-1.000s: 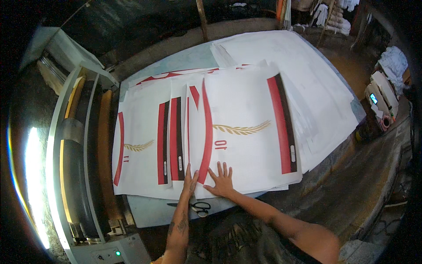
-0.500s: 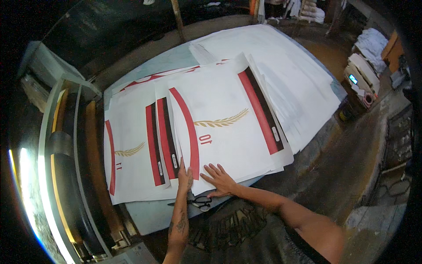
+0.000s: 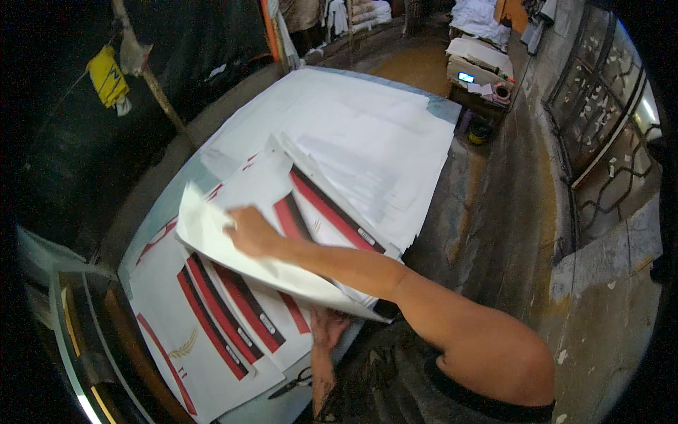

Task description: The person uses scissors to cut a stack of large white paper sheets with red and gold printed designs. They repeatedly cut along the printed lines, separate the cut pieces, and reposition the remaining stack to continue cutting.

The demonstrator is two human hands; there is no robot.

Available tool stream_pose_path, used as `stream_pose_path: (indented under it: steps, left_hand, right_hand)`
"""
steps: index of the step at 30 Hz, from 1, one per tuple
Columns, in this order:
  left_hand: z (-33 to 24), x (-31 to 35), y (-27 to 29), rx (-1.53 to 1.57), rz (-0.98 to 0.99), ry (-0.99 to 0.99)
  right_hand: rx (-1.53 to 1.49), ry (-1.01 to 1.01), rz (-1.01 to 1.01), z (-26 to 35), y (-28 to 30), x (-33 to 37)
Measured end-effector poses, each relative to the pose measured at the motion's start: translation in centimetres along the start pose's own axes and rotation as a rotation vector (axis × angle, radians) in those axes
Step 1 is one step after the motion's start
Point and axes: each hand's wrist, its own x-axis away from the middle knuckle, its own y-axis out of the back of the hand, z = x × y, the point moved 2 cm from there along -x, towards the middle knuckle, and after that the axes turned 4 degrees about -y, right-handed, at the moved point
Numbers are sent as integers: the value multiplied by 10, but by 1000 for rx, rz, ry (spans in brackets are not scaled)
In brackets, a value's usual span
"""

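My right hand (image 3: 248, 233) is closed on the edge of a large white paper sheet (image 3: 201, 222), which is lifted and curled over, its plain back showing. The raised sheet slants toward the near right and is smeared by motion. Beside its near end is my left hand (image 3: 329, 328); the fingers are blurred and partly hidden. Beneath lie overlapping printed sheets (image 3: 159, 304) with red and black bands and a gold leaf branch. Black-handled scissors (image 3: 293, 382) rest on the table's near edge, left of my left forearm.
Large white sheets (image 3: 353, 106) cover the far part of the table. A roller machine (image 3: 106, 339) stands close on the left. At the far right, a stand (image 3: 480, 60) holds papers and a lit phone (image 3: 466, 78). A metal grille door (image 3: 607, 120) is on the right.
My right hand has gone from lying flat on the top printed sheet to holding a sheet up and folding it over leftward. The view has swung to the right.
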Motion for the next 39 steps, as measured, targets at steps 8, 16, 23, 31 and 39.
stream_pose_path:
  steps: [8, 16, 23, 31, 39]
  left_hand:
    - [59, -134, -60, 406, -111, -434]
    - [55, -246, -137, -122, -310, -522]
    - [107, -321, -177, -461, -516, -349]
    - [127, -383, -227, -902, -394, -298]
    - [107, -430, -196, -950, -750, -461]
  right_hand:
    - [-531, -48, -539, -204, 312, -37]
    - [-481, -580, -893, -496, 465, 48]
    - [-794, -740, -1066, -611, 529, 207]
    - [-415, -659, -1236, -586, 592, 295]
    - [-299, -700, -1217, -594, 592, 196]
